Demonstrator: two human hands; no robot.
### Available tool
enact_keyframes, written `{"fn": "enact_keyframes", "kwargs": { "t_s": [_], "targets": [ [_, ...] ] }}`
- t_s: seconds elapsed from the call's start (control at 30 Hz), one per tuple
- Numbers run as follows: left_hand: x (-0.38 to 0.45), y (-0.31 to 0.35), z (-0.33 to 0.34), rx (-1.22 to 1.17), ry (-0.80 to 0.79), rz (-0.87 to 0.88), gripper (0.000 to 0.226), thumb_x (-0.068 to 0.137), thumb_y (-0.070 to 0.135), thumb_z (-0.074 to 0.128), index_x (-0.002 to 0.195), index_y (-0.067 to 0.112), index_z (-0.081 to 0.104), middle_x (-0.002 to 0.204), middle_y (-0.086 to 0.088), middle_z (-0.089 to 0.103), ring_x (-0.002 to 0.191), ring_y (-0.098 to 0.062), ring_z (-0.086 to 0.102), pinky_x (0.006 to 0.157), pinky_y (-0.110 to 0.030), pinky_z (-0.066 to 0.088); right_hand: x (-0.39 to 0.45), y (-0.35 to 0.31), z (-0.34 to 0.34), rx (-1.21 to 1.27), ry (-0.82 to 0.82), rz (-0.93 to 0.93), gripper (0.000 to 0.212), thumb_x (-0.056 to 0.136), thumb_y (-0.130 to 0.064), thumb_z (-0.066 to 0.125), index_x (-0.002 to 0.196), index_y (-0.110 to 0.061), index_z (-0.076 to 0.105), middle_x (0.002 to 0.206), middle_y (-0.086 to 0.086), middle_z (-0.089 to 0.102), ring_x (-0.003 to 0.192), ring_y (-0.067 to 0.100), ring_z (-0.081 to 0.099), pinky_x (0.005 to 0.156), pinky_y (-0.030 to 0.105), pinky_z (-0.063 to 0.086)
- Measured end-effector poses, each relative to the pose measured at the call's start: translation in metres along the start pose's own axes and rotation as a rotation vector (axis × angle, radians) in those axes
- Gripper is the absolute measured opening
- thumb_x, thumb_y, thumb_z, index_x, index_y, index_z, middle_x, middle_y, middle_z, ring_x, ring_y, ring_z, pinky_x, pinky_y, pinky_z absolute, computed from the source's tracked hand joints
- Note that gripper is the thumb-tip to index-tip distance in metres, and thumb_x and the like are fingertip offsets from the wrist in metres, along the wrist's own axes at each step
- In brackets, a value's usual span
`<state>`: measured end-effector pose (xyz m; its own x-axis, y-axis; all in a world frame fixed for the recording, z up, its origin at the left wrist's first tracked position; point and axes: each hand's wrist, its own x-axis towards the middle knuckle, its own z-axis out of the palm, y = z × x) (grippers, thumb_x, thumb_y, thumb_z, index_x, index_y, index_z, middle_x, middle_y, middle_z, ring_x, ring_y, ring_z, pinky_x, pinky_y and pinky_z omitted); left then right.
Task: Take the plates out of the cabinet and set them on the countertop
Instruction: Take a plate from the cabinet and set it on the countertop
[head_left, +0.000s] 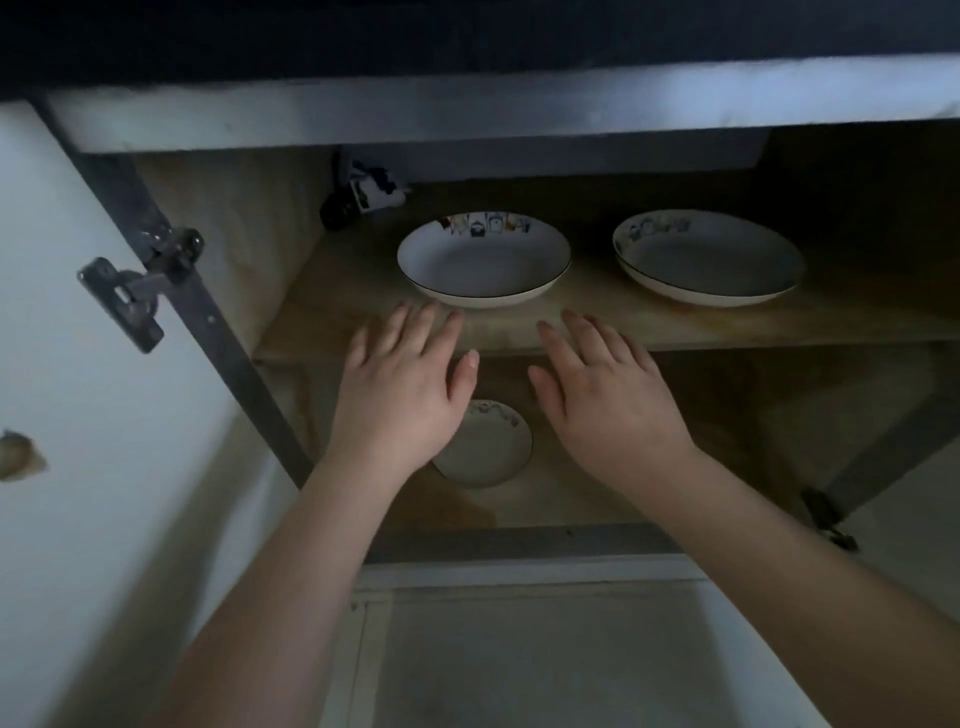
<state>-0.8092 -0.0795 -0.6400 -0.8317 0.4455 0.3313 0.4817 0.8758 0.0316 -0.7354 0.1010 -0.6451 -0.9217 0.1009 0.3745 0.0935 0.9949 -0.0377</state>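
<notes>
The cabinet door (78, 364) is swung open on the left, and both hands are reaching in toward the upper shelf (727, 325). The left hand (400, 395) is flat and open, with its fingers spread and nothing in it. Its fingertips are just in front of the near plate (483, 260), close to the rim, but I cannot tell if they touch it. The right hand (608, 400) is open too, palm down, and it holds nothing. It hangs over the front edge of the shelf, a little to the right of that plate. A second plate (706, 257) sits farther right on the same shelf, well apart from both hands. A small plate (485, 447) lies on the bottom of the cabinet, partly hidden under the left hand. So three plates are in the cabinet and none is out yet. The counter (519, 88) shows only as a pale front edge along the top of the cabinet. I think this is the very first step, the reach for the first plate. Next, the hands need to go on each side of the near plate, slip under its rim, lift it flat, and draw it out past the shelf edge. It is dim in there, so the grip should be slow and sure.
</notes>
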Motion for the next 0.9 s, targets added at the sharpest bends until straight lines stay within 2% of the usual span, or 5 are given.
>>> {"fn": "enact_keyframes", "kwargs": {
  "t_s": [0.4,0.5,0.63,0.77,0.9],
  "targets": [
    [0.033,-0.004,-0.018,-0.324,0.082,-0.120,0.063,0.100,0.051,0.035,0.155,0.034,0.008,0.162,-0.009,0.021,0.136,-0.036,0.042,0.105,-0.051,0.041,0.048,0.011,-0.009,0.109,-0.002,0.017,0.054,0.095,-0.045,0.021,0.143,-0.024,0.036,0.148,0.009,0.042,0.136,0.029,0.038,0.106,0.048,0.038],
    [0.055,-0.006,-0.012,-0.485,0.102,-0.191,0.067,0.099,0.048,0.043,0.155,0.032,0.009,0.161,-0.011,0.022,0.135,-0.035,0.044,0.094,-0.039,0.046,0.069,0.022,-0.007,0.216,-0.010,0.047,0.048,0.101,-0.039,0.029,0.146,-0.023,0.035,0.150,0.010,0.039,0.137,0.028,0.037,0.110,0.045,0.035],
    [0.079,-0.005,0.000,-0.977,0.080,-0.453,0.065,0.099,0.035,0.051,0.155,0.027,0.019,0.152,-0.007,0.041,0.124,-0.020,0.050,0.084,-0.024,0.039,0.091,0.022,-0.005,0.566,-0.091,0.244,0.046,0.102,-0.026,0.039,0.147,-0.019,0.034,0.148,0.012,0.041,0.130,0.029,0.045,0.104,0.038,0.039],
    [0.100,-0.010,0.000,-1.460,0.026,-0.812,0.060,0.097,0.025,0.055,0.151,0.026,0.028,0.139,-0.007,0.050,0.111,-0.022,0.057,0.091,-0.039,0.055,0.110,0.018,-0.007,0.842,-0.143,0.511,0.040,0.102,-0.014,0.034,0.141,-0.009,0.040,0.141,0.021,0.047,0.128,0.033,0.046,0.105,0.040,0.036],
    [0.114,-0.015,-0.001,-1.530,-0.064,-0.931,0.015,0.096,0.013,0.056,0.110,0.017,0.056,0.116,-0.013,0.060,0.092,-0.024,0.063,0.062,-0.031,0.059,0.120,0.019,-0.004,1.027,-0.163,0.673,0.039,0.103,-0.010,0.032,0.139,0.002,0.040,0.145,0.023,0.043,0.132,0.034,0.043,0.109,0.039,0.035]
  ]
}}
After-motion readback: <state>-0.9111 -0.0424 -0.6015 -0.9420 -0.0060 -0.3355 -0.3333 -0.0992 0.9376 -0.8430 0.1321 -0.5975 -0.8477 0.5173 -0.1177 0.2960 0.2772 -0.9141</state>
